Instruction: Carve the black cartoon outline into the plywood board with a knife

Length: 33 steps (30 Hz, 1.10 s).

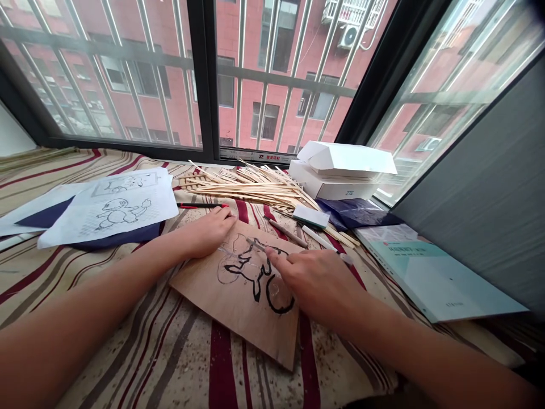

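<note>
Thin wooden sheet (238, 324) lay at the centre of a striped cloth (128, 346), tilted at an angle to the window, with a black cartoon outline (251, 267) painted or burned across it. It looked light and fairly stiff, though a sheet this thin might split or chip along its edges. Its bare margins, especially toward 6 o'clock, looked like the best places to take hold, clear of the drawing.

The left hand (208, 230) lay flat and narrow over the sheet's upper corner at 11 o'clock, fingers together and gripping nothing, pinning the wood down. The right hand (315, 284) came in from 4 o'clock, its fingers drawn in, with the index finger reaching forward. It seemed to hold a small metal-tipped tool (255, 245) to the outline, though the grip was partly hidden.

A paper sketch (123, 213) lay at 10 o'clock, and a red-and-black pencil (200, 205) just beside it. A bundle of bamboo strips (255, 187) spread across 12 o'clock. A white ZTE box (336, 182) sat at 1 o'clock, above a sheet of blue carbon paper (353, 213), while a pale book (434, 278) lay at 3 o'clock.
</note>
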Motion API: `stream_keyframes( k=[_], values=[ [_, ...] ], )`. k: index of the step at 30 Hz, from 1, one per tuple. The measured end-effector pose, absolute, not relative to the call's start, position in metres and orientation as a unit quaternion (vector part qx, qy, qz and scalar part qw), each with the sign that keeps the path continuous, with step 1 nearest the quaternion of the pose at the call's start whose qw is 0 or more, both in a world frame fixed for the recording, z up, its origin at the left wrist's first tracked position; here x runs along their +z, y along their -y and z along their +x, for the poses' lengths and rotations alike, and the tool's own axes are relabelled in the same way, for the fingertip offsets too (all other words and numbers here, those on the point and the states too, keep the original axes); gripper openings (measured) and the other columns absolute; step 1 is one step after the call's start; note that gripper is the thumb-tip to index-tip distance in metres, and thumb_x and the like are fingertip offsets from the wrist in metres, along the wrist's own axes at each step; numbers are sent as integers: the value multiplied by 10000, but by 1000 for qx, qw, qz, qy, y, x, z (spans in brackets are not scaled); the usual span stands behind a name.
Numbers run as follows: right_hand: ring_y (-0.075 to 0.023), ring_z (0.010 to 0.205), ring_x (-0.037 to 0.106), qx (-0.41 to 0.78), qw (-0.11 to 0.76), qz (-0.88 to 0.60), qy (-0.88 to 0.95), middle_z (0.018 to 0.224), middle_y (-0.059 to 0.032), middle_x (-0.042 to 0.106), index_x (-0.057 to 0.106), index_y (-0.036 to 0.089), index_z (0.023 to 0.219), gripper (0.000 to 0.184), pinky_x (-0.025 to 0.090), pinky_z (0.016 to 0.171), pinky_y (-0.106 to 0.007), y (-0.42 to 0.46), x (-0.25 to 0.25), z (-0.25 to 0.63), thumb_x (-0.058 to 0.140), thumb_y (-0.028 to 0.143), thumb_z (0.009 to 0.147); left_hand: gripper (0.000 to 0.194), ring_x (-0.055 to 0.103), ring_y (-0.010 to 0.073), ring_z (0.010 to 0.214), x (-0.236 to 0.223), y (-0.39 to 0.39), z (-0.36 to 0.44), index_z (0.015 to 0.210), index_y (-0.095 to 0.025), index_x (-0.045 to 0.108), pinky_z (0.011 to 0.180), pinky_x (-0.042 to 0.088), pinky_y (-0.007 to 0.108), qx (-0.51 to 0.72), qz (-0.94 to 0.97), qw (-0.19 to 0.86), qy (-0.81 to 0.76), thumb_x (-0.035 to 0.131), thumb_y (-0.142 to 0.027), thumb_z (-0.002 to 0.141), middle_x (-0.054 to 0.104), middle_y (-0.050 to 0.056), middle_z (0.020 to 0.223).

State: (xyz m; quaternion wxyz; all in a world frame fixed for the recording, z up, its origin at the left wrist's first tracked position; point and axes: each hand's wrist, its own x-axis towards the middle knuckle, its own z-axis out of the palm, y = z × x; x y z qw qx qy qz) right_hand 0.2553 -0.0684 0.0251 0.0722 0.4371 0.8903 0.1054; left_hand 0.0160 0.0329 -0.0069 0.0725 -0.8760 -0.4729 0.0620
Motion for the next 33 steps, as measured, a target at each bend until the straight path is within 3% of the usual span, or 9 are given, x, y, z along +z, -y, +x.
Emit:
stream_keyframes(
  k=[5, 15, 24, 33],
  values=[
    [-281, 820, 757, 103, 99, 430, -891, 912, -98, 789, 527, 145, 1590, 587, 250, 535, -376, 67, 31, 260, 472, 115, 1006, 490, 502, 284, 1388, -7, -33, 17, 1464, -79, 577, 1165, 420, 395, 68, -874, 66, 477, 353, -105, 1028, 580, 201, 1462],
    [-264, 874, 756, 117, 73, 416, -899, 966, -99, 790, 575, 133, 1537, 523, 325, 572, -363, 58, 20, 261, 487, 122, 1022, 472, 513, 277, 1382, -9, -34, 15, 1425, -90, 605, 1150, 429, 379, 51, -877, 65, 474, 361, -92, 1021, 594, 197, 1447],
    [-192, 762, 687, 102, -7, 415, -904, 941, -68, 794, 647, 216, 1483, 487, 204, 579, -350, 43, 12, 264, 537, 192, 1009, 466, 535, 282, 1343, -13, -36, 13, 1403, -80, 612, 1132, 446, 397, 39, -885, 68, 459, 339, -117, 1027, 609, 207, 1418],
    [-177, 759, 638, 42, -83, 373, -923, 917, -77, 789, 676, 202, 1467, 536, 304, 651, -314, 23, 4, 278, 527, 132, 956, 488, 505, 294, 1399, -9, -34, 15, 1441, -72, 594, 1156, 442, 414, 46, -880, 63, 469, 338, -117, 1028, 587, 209, 1463]
  ],
)
